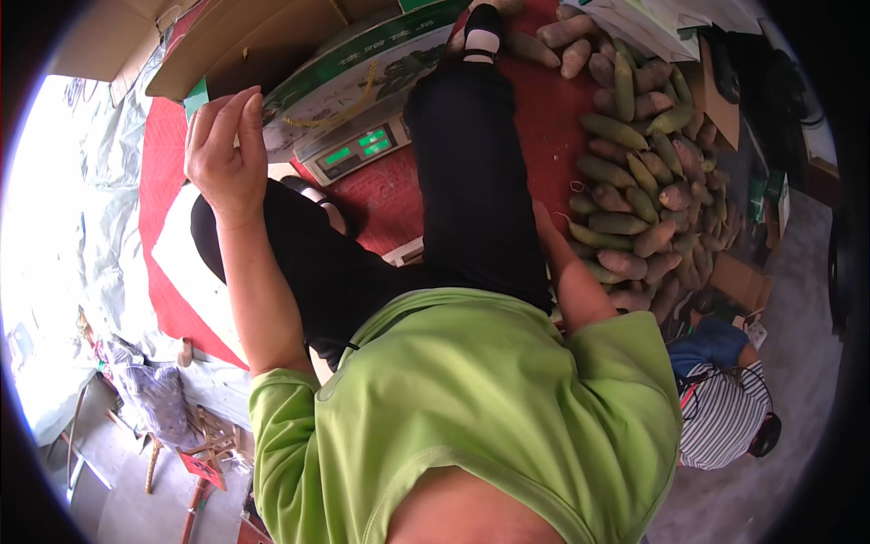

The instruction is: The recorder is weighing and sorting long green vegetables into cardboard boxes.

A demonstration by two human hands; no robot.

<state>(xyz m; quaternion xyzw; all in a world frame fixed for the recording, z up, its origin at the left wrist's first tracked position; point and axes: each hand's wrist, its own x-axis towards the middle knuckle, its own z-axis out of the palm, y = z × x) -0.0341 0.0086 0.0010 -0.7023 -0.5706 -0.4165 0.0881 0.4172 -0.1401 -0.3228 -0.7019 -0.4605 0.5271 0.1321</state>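
My left hand (227,154) is raised beside a printed carton (335,86) with green trim and a yellow cord handle. Its fingers are bent and close together near the carton's corner; what is between them, if anything, does not show. Under the carton stands a digital scale (355,152) with lit green displays. My right hand (546,231) hangs down beside my right leg, at the near edge of a heap of vegetables. The leg hides most of its fingers. In the heap lie long green radish-like vegetables (616,222) and brownish-pink tubers (654,238) like sweet potatoes.
A red cloth (544,136) covers the ground under the scale and heap. Open brown cardboard (263,45) rises at the upper left. Another person in a striped shirt (725,417) is at the lower right. Wooden stool legs (213,440) show at the lower left.
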